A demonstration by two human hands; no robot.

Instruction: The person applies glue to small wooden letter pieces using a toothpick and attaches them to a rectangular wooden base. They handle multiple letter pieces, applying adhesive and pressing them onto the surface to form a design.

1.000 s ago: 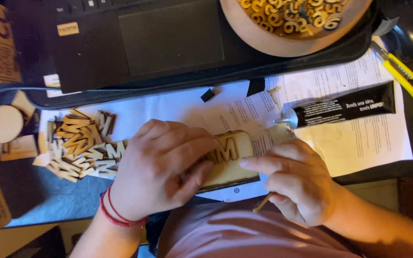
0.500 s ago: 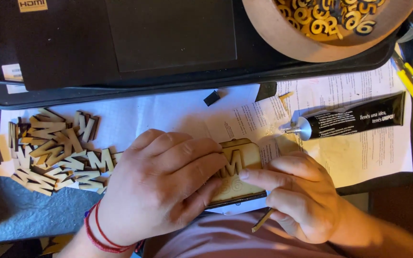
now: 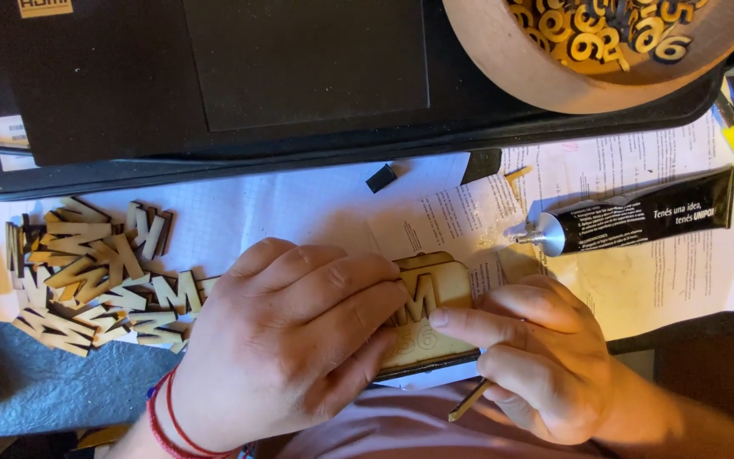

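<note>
Head view, looking straight down at both hands over a paper-covered work surface. I see the left hand (image 3: 290, 340) lying flat, fingers together and extended, pressing on a small rounded wooden plaque (image 3: 435, 319) at the near edge of the sheets. A wooden letter (image 3: 418, 299) sits on the plaque, partly under the left fingertips. The right hand (image 3: 545, 357) meets it from the other side: forefinger stretched out with its tip on the plaque just beside the letter, the other fingers curled around a thin wooden stick (image 3: 467, 401) (only its end shows below the palm). A red cord bracelet (image 3: 172, 416) circles the left wrist. Left of the hands, a loose heap of wooden letters (image 3: 95, 280). A black glue tube (image 3: 639, 221) lies uncapped on the printed sheet (image 3: 673, 280), nozzle toward the plaque. Wooden bowl (image 3: 537, 76) of cut-out numerals at top right.
</note>
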